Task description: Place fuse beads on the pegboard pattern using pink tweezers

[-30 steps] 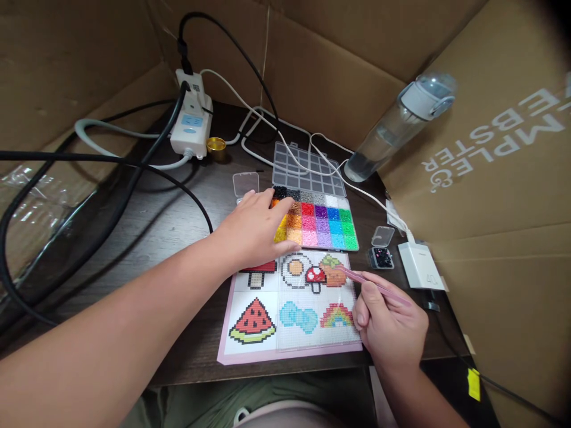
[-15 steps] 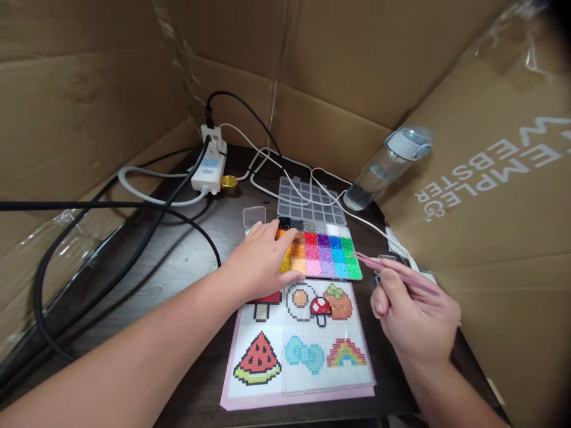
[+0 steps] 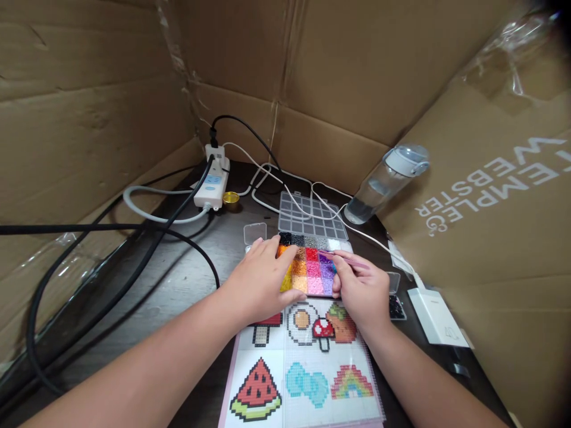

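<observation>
My right hand (image 3: 363,291) pinches pink tweezers (image 3: 352,260), whose tips reach the bead box near the red and purple beads. The bead box (image 3: 314,270) lies with its clear lid (image 3: 307,215) folded back. My left hand (image 3: 263,279), fingers spread, rests over the box's left side and covers some compartments. In front of the box lies a pattern sheet with a watermelon (image 3: 256,392), and a clear pegboard (image 3: 312,416) covers its right part. A small red-and-white mushroom of beads (image 3: 323,330) is on the pegboard, between the egg and persimmon pictures.
A power strip (image 3: 212,184) with cables and a small gold cup (image 3: 231,201) stand at the back left. A water bottle (image 3: 386,181) is at the back right. A white charger (image 3: 438,316) and a small case of dark beads (image 3: 396,307) lie at the right.
My right hand has moved left with the tweezers, from the green beads to near the red and purple ones. My left hand stays on the box. The view has tilted up slightly.
</observation>
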A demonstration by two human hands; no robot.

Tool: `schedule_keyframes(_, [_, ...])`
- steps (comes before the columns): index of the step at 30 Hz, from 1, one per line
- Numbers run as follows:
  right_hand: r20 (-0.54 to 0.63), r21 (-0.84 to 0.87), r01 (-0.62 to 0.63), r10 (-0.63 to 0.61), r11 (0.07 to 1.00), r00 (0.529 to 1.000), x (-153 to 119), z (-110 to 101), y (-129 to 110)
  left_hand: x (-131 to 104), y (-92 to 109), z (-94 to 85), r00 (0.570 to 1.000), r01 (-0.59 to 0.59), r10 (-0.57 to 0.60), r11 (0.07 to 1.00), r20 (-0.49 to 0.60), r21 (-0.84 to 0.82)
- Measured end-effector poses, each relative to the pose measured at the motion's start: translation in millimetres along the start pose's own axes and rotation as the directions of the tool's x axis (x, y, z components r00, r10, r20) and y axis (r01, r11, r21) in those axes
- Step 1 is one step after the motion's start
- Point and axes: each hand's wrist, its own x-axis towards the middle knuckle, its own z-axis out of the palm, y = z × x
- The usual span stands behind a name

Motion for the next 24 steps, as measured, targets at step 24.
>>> schedule_keyframes(24, [-0.010,0.028,-0.054,0.055,0.998,0.998,4.6,3.8,6.0,0.8,-0.2,-0.7,1.000,0.008,-0.008,1.000,0.007,0.009])
